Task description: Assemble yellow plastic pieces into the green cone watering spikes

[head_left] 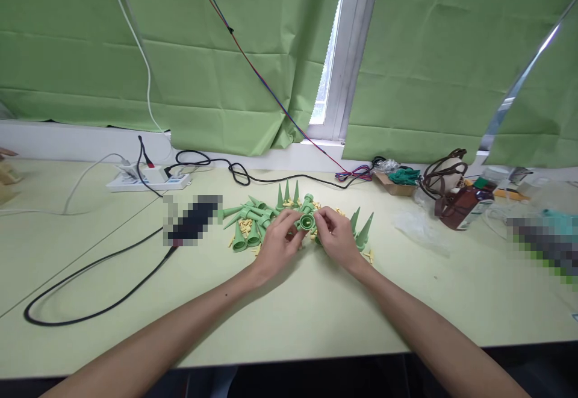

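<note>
Green cone (306,222) sat between both hands, open round end turned toward the camera, held just above the table (316,314) at the front edge of the pile. Left hand (277,242) pinched it from the left, thumb and fingertips closed on its rim. Right hand (335,236) met it from the right, fingers curled in and touching the same piece; whether they held a small part against it could not be told.

Pile of green cones (253,223) lay just behind and left of the hands, most on their sides, a few standing point up. Two more upright cones (363,232) stood just right of the right hand. Small yellow pieces (245,225) were scattered among the cones.

Further out: black cable (94,292) looped across the left of the table. White power strip (149,180) near the back edge, with plugs in it. Brown straps and clutter (451,196) lay well to the right. Green curtains (217,55) hung behind, window frame (350,55) showing in the gap.
</note>
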{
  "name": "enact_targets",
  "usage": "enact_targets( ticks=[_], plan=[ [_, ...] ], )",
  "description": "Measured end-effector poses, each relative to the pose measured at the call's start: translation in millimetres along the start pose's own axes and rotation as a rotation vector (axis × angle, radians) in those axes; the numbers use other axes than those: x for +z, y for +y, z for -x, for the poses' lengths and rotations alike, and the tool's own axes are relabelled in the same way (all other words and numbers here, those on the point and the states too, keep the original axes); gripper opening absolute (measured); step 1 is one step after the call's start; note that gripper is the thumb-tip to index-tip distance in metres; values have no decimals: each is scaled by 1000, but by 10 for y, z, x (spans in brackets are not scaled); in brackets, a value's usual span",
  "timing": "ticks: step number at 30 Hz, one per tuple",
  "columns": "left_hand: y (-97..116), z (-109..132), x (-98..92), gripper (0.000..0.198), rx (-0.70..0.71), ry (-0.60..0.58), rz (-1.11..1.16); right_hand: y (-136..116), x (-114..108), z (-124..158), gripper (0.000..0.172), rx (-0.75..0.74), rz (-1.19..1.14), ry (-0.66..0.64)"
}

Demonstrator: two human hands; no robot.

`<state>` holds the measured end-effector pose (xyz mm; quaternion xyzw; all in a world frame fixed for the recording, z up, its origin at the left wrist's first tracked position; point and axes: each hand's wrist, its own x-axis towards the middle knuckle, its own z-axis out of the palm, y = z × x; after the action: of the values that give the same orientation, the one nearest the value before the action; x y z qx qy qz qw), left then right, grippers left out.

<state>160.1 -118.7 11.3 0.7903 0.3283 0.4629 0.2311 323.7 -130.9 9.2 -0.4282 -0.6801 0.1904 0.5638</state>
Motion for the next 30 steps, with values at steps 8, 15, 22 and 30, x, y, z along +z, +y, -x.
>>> enact_targets(
  ticks=[8,15,22,30],
  plan=[
    [-5,-15,9,11,-149,51,77,33,21,5,26,16,-39,34],
    [19,-74,-26,48,-334,-41,376,13,14,16,26,5,-46,4],
    [51,-77,-52,47,-365,-82,406,-8,1,1,23,-20,-58,-46],
    [51,-57,-68,36,-194,-65,283,8,-6,-14,27,-4,-52,-49]
  ],
)
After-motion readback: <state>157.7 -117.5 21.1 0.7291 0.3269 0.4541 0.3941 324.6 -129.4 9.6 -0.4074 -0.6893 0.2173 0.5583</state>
